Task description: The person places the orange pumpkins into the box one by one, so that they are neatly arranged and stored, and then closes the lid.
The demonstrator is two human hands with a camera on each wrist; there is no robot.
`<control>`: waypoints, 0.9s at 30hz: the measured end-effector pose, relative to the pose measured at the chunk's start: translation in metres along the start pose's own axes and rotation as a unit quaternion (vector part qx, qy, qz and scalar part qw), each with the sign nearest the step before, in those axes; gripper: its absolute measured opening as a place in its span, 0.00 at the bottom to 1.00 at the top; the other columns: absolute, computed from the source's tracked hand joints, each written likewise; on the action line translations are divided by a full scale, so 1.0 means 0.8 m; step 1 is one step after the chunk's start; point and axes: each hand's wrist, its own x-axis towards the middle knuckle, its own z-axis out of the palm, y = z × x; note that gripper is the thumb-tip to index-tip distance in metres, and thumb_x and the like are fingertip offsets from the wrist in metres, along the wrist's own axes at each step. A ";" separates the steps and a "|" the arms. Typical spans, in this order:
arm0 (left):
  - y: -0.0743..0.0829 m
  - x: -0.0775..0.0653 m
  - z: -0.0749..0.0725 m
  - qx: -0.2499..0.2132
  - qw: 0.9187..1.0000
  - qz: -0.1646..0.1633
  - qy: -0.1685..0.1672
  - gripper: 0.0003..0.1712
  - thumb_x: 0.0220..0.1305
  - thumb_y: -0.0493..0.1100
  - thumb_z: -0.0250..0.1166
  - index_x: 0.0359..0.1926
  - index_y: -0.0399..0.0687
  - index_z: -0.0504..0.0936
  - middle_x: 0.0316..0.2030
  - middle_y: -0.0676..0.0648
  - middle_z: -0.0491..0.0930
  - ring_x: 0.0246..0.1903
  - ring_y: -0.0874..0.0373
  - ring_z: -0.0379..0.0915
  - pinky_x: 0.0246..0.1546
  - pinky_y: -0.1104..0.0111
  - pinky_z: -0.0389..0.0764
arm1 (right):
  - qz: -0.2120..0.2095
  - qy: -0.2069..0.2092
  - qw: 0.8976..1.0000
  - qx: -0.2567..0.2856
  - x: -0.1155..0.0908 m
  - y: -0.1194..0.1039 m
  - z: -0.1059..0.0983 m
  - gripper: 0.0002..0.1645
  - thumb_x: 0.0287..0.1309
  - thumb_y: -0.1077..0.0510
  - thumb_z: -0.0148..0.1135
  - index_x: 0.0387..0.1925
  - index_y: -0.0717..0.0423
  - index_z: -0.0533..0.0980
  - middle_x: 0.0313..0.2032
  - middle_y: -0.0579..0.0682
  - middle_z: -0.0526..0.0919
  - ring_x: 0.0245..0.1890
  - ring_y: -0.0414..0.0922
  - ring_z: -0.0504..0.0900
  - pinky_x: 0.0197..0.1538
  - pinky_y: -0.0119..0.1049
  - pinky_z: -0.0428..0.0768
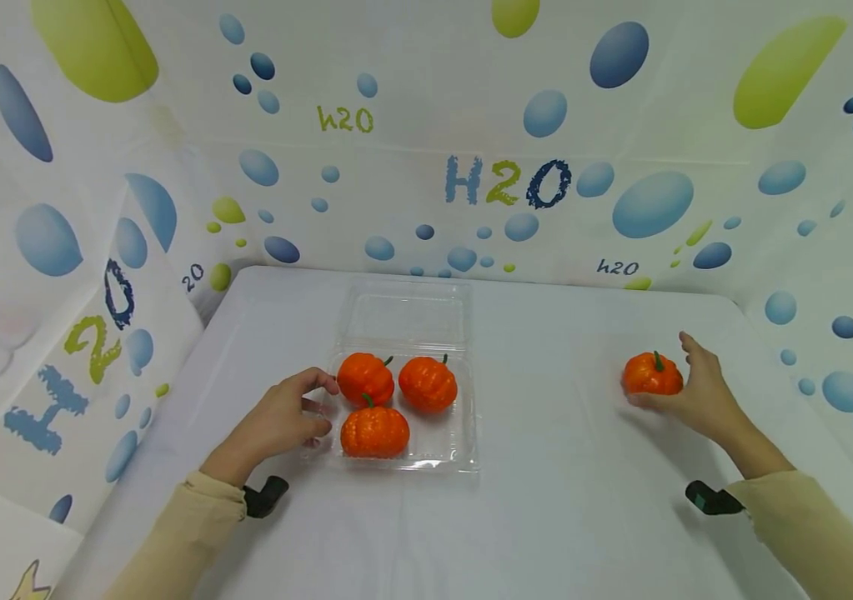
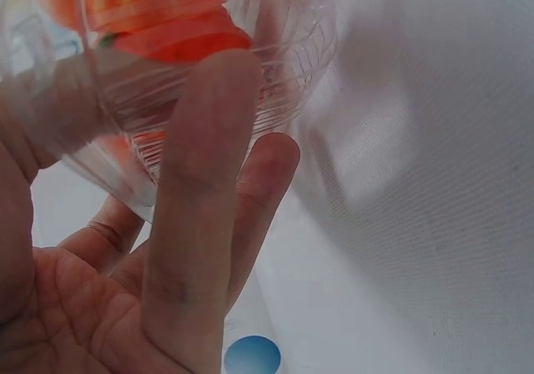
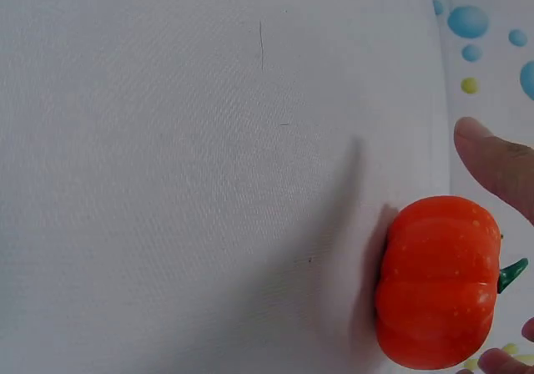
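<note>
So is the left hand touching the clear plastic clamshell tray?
Touching. The left wrist view shows the left hand's fingers pressed against the ribbed wall of the clear plastic clamshell tray.

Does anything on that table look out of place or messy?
Only one thing: a small orange toy pumpkin sits far off by the right hand, while three like it sit in the clear plastic clamshell box that the left hand touches. Nothing spilled or damaged.
</note>
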 end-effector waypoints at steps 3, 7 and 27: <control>0.000 0.000 0.000 0.001 1.000 0.000 0.000 0.25 0.54 0.29 0.69 0.54 0.40 0.74 0.56 0.37 0.75 0.44 0.47 0.80 0.30 0.63 0.85 | 0.009 -0.014 1.000 0.001 -0.001 0.003 0.003 0.79 0.45 0.36 0.79 0.76 0.71 0.38 0.68 0.80 0.49 0.64 0.77 0.55 0.55 0.73 0.70; 0.001 -0.001 0.000 0.001 1.000 0.000 0.000 0.25 0.54 0.29 0.68 0.54 0.40 0.74 0.56 0.37 0.75 0.44 0.47 0.80 0.31 0.63 0.85 | 0.025 -0.020 0.999 0.005 -0.002 0.004 0.007 0.74 0.47 0.40 0.79 0.75 0.72 0.43 0.67 0.79 0.51 0.64 0.76 0.56 0.57 0.71 0.70; 0.000 0.001 0.001 0.003 1.000 -0.004 -0.002 0.25 0.55 0.29 0.69 0.54 0.40 0.74 0.56 0.37 0.75 0.43 0.48 0.80 0.30 0.63 0.85 | -0.019 -0.037 0.999 0.007 -0.017 -0.005 0.015 0.56 0.57 0.38 0.72 0.75 0.64 0.58 0.63 0.77 0.57 0.59 0.74 0.67 0.52 0.63 0.79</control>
